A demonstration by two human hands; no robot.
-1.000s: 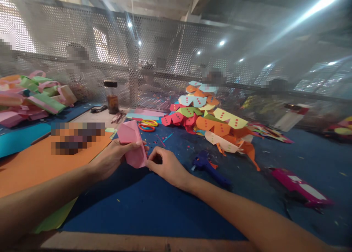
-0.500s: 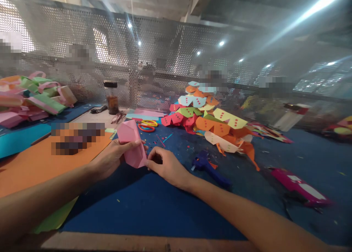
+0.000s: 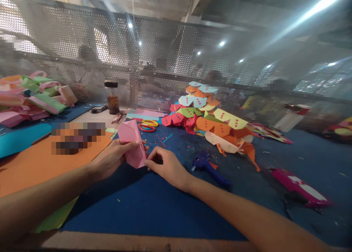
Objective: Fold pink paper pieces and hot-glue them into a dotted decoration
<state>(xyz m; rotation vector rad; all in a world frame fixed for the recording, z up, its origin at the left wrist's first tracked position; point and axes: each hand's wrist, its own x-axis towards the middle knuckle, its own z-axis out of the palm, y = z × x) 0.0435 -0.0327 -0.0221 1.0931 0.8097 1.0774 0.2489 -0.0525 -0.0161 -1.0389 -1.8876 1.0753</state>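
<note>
My left hand (image 3: 113, 157) grips a folded pink paper piece (image 3: 132, 143), thumb across its front, holding it upright just above the blue table surface (image 3: 154, 204). My right hand (image 3: 165, 165) has its fingers curled and pinches the lower right corner of the same pink paper. Both forearms reach in from the bottom of the view.
A pile of coloured folded paper pieces (image 3: 214, 116) with dots lies behind the hands. A blue glue gun (image 3: 210, 167) lies right of my right hand, a pink one (image 3: 299, 187) farther right. Orange sheet (image 3: 41, 160), scissors (image 3: 147, 125), jar (image 3: 112, 97), paper bags (image 3: 35, 96) and perforated metal screen (image 3: 165, 61) stand around.
</note>
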